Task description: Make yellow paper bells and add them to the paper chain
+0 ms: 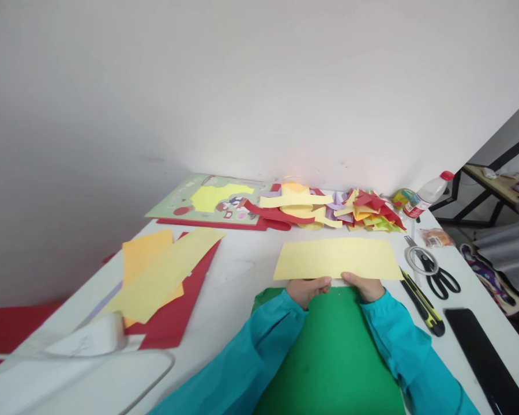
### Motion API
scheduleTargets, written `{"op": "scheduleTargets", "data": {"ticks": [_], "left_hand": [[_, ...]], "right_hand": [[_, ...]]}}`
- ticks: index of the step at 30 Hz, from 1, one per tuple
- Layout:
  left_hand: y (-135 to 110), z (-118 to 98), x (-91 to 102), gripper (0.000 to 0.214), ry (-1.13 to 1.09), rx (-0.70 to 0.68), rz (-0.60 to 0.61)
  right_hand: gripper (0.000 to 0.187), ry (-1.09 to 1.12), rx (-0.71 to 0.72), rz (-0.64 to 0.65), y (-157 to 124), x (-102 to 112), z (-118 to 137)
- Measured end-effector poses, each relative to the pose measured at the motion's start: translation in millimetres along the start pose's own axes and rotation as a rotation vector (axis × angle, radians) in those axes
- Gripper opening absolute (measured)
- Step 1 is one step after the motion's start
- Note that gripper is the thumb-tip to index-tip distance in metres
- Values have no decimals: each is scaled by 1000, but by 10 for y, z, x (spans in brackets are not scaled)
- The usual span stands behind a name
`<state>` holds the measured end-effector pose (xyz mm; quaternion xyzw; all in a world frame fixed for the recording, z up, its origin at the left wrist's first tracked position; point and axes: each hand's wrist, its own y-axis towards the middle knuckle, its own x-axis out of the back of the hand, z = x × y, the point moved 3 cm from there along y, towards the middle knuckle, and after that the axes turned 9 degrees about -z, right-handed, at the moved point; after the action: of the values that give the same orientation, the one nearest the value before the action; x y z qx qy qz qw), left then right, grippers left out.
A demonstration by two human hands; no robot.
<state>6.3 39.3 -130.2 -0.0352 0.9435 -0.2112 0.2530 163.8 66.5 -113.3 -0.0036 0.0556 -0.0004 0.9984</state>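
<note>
A long pale yellow paper strip (337,257) is held level above the near edge of the white table, close to a green surface (335,351). My left hand (308,291) pinches its lower edge left of the middle, thumb pointing right. On the other side of the middle, my right hand (365,286) grips the same edge with its thumb on the front face. The fingers behind the paper are mostly hidden. Nearest to my right hand lies a yellow and black utility knife (422,302).
Black scissors (439,279), a tape roll (421,260) and a dark phone-like slab (486,354) lie at right. Behind stand a bottle (428,195), a heap of cut paper (369,210) and curled strips (300,202). Coloured sheets (153,248) and a white device (93,337) are at left.
</note>
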Motion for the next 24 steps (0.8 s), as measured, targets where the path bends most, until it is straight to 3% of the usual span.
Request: {"op": "scheduleTargets", "data": {"ticks": [9,24], "left_hand": [[-83,-267,46,36,-150,-23,-79],[-11,-577,277,27,-156,-49,-125]], "right_hand": [[48,9,58,-76,101,173,60],[48,2,107,-97,250,401,61]]}}
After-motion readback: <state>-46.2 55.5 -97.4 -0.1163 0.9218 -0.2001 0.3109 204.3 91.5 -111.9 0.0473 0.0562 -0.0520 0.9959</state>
